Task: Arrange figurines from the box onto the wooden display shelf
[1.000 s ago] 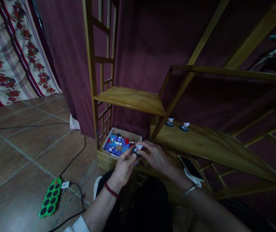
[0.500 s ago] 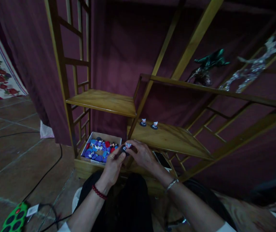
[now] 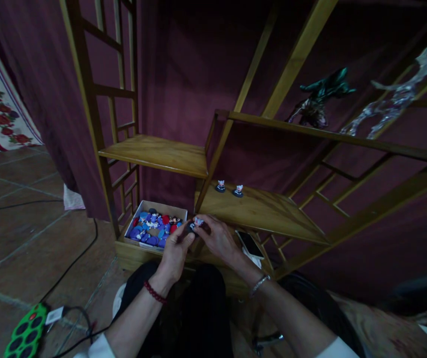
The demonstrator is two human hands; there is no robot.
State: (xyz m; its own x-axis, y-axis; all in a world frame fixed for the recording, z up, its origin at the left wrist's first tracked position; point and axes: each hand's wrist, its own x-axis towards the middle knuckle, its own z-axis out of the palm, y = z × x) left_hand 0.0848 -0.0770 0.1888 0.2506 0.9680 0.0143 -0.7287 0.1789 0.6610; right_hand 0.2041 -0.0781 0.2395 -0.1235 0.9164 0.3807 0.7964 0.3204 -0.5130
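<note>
A small figurine with a pale head and a dark round base is held between my two hands, just right of the box. My left hand grips its base between thumb and fingers. The fingers of my right hand pinch its upper part. A white cardboard box filled with several blue, purple and red small figures lies beside my left hand. Two similar figurines, one on the left and one on the right, stand upright on the wooden shelf beyond my right hand.
A phone lies right of my right wrist. A bare upper shelf board juts out above the box. Higher right stand a green sculpture and a clear one. A green power strip and cables lie on the tiled floor.
My hands still hold the figurine at nearly the same spot, with slight finger movement. The view has shifted a little; the two shelf figurines stand as before.
</note>
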